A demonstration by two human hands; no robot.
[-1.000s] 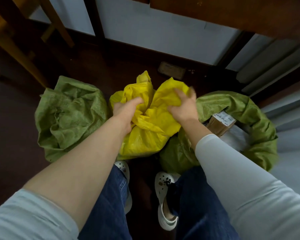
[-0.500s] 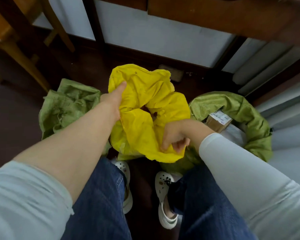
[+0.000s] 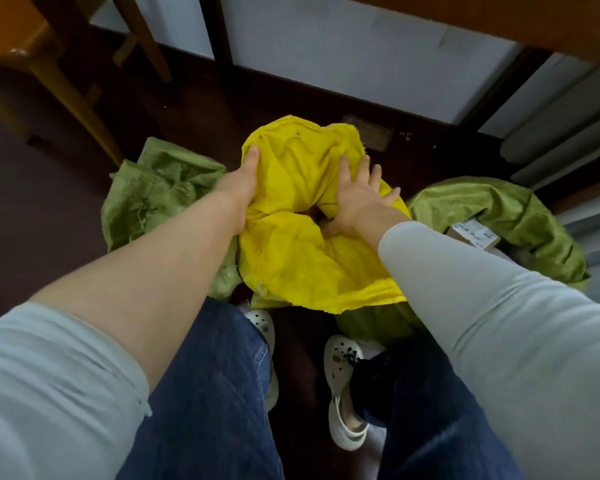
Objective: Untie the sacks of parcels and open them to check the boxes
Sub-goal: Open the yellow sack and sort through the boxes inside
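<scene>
Yellow woven plastic fills the middle of the view: the yellow sack (image 3: 302, 251) stands on the dark floor (image 3: 32, 209) just ahead of the person's white clogs (image 3: 343, 389), wedged between two green sacks. Its mouth is already loose, the cloth rolled outward into a thick collar around a small dark opening, so the boxes inside are not yet visible. The left hand (image 3: 241, 187) lies along the left side of the collar, its grip closed around a fold of the cloth with the thumb on top, seemingly to pull that edge down and outward. The right hand (image 3: 357, 199) rests on the opposite side, fingers spread flat and pinching nothing, pressing the collar back to widen the hole. The right green sack (image 3: 492, 216) is open, showing a labelled cardboard box (image 3: 473, 233), which suggests it has been checked; the left green sack (image 3: 153, 188) looks bunched shut.

Half a second ago the right hand was low at the near edge, curled into the cloth; it is now higher and flattened. A second ago the sack's mouth was a gathered bunch in both hands.
</scene>
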